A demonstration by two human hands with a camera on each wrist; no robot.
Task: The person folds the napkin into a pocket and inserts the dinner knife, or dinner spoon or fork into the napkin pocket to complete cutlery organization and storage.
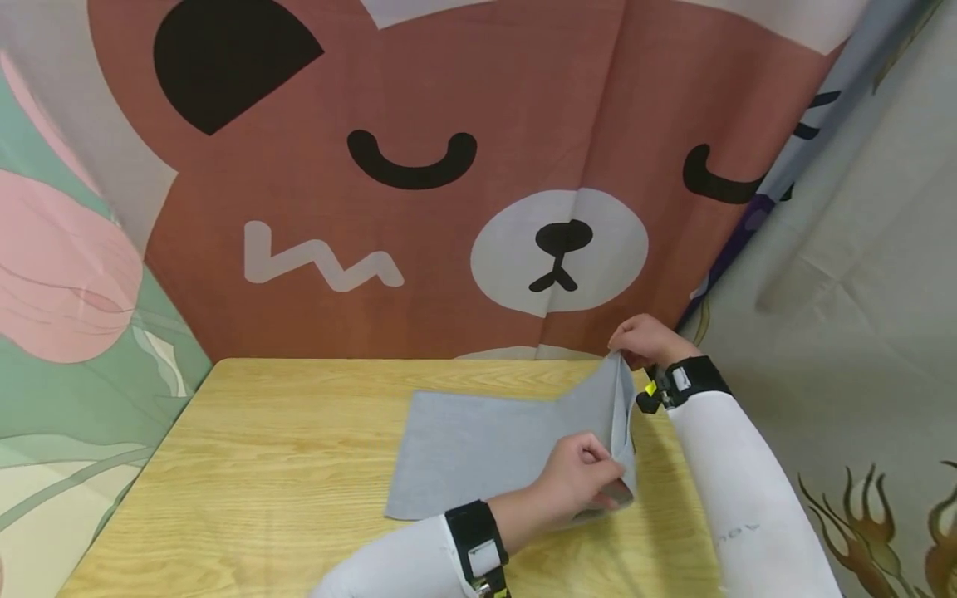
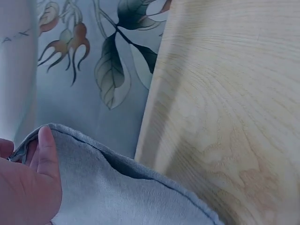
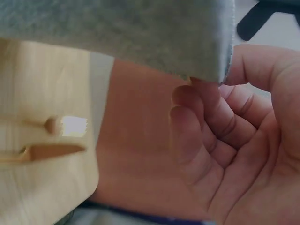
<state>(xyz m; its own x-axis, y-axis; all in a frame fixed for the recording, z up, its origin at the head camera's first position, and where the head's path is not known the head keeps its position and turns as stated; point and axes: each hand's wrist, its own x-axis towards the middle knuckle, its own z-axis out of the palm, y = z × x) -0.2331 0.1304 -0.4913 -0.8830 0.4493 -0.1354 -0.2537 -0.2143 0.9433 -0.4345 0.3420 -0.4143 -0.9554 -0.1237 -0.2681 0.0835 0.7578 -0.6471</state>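
A grey rectangular cloth (image 1: pixel 478 448) lies on the wooden table, its right side lifted. Along that side two layers part, with a gap between them in the left wrist view. My right hand (image 1: pixel 649 339) pinches the far right corner and holds it up; in the right wrist view, thumb and index finger grip the cloth's corner (image 3: pixel 206 56) while the other fingers curl below. Nearer to me, my left hand (image 1: pixel 579 482) grips the right edge towards the near corner. In the left wrist view its thumb (image 2: pixel 47 145) presses on the hemmed cloth edge (image 2: pixel 108 157).
Behind the wooden table (image 1: pixel 284 465) hangs a curtain (image 1: pixel 419 232) with a bear face. A pale patterned cloth (image 1: pixel 845 332) hangs at the right. In the right wrist view, a blurred fork-like thing (image 3: pixel 51 125) and a knife-like thing (image 3: pixel 54 151) lie on the table.
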